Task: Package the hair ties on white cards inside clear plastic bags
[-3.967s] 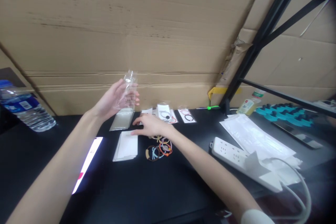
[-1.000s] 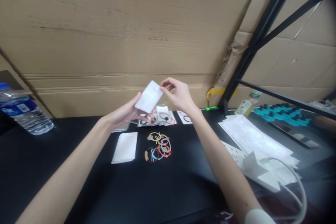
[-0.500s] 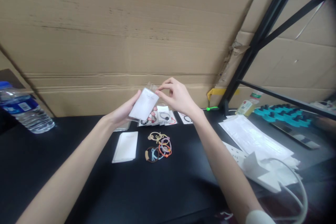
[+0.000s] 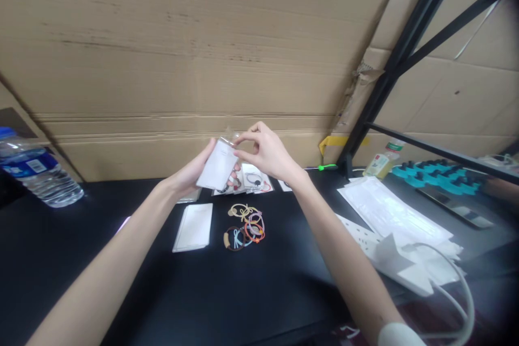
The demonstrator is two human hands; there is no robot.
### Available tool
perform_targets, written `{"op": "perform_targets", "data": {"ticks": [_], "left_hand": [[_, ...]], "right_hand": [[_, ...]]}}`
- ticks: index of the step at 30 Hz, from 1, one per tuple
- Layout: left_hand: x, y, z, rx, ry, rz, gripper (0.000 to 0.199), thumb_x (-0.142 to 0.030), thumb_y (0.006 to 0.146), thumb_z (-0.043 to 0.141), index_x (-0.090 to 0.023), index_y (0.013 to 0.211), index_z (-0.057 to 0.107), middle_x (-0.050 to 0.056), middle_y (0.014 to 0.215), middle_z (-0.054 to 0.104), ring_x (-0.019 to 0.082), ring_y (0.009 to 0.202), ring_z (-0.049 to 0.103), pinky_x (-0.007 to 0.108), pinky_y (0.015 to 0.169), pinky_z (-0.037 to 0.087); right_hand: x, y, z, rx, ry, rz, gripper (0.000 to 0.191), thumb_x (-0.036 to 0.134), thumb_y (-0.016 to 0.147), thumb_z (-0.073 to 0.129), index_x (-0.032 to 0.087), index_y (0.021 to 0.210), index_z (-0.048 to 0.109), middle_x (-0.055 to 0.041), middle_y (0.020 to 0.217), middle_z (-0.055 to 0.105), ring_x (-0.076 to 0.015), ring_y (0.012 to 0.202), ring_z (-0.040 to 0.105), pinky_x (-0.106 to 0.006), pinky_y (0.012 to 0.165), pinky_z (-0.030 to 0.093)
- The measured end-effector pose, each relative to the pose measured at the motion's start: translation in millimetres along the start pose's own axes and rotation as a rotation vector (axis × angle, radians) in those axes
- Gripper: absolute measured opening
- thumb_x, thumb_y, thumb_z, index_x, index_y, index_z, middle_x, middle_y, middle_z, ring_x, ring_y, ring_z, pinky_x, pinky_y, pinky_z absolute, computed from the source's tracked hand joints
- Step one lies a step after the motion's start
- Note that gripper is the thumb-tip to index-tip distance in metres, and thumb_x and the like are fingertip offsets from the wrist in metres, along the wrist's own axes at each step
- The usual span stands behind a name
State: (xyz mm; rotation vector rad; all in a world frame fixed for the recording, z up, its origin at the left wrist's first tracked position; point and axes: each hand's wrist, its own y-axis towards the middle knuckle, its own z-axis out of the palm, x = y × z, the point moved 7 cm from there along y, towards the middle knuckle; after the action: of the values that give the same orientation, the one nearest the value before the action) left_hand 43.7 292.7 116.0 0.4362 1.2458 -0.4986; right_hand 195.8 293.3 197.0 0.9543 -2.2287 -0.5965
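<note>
A: Head view, go. Left hand?
B: Tag left hand as clamped on white card, with thumb along left edge and fingertips showing at right edge.
A: Card location?
B: Raised above far part of black table, tilted, near cardboard wall. Add faint print near far end. Add clear plastic at far edge; can't tell how far around card.
A: Right hand?
B: Put right hand at card's far right corner, with thumb and forefinger nearly together. Can't tell whether pinching card or plastic, or just touching.
A: On table?
B: List white card stack, flat, just left of coloured loop bands. Log packaged bands farther back, partly behind left fingertips.
A: Edges?
B: Note water bottle far left. At right, log power strip, white sheets and, farther off, teal pieces. Done.
</note>
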Motion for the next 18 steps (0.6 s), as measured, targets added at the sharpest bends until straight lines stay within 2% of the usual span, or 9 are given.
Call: {"op": "perform_targets", "data": {"ticks": [6,10,16,18], "left_hand": [[-5,0,-0.8,-0.014,0.093,0.042,0.073,-0.078,0.104,0.034,-0.017,0.111,0.073,0.014,0.095,0.076,0.022,0.077,0.071,0.033,0.072,0.057],[-8,-2,-5.4,-0.045,0.152,0.054,0.075,-0.081,0.101,0.036,-0.018,0.118,0.073,0.013,0.099,0.076,0.022,0.078,0.071,0.033,0.073,0.057],[-10,-3,-21.3,-0.112,0.233,0.059,0.083,-0.084,0.1,0.033,-0.014,0.112,0.076,0.016,0.097,0.078,0.024,0.077,0.073,0.033,0.07,0.058],[-12,-4,-26.4,-0.157,0.227,0.079,0.083,-0.084,0.099,0.035,-0.014,0.116,0.075,0.017,0.1,0.079,0.024,0.08,0.075,0.034,0.073,0.059]], "right_hand": [[-6,0,1,0.042,0.165,0.034,0.019,0.04,0.1,0.072,0.025,0.106,0.081,-0.007,0.116,0.059,-0.0181,0.09,0.058,-0.034,0.084,0.051],[-9,1,0,0.021,0.257,0.043,0.02,0.043,0.099,0.073,0.025,0.105,0.082,-0.0074,0.117,0.06,-0.0194,0.096,0.06,-0.034,0.086,0.053],[-9,2,-11,-0.132,0.164,0.059,0.017,0.037,0.099,0.07,0.024,0.106,0.078,-0.0078,0.116,0.068,-0.019,0.092,0.064,-0.036,0.092,0.052],[-11,1,-11,-0.077,0.096,0.09,0.018,0.038,0.099,0.069,0.022,0.101,0.077,-0.0066,0.108,0.073,-0.018,0.085,0.065,-0.034,0.085,0.051]]}}
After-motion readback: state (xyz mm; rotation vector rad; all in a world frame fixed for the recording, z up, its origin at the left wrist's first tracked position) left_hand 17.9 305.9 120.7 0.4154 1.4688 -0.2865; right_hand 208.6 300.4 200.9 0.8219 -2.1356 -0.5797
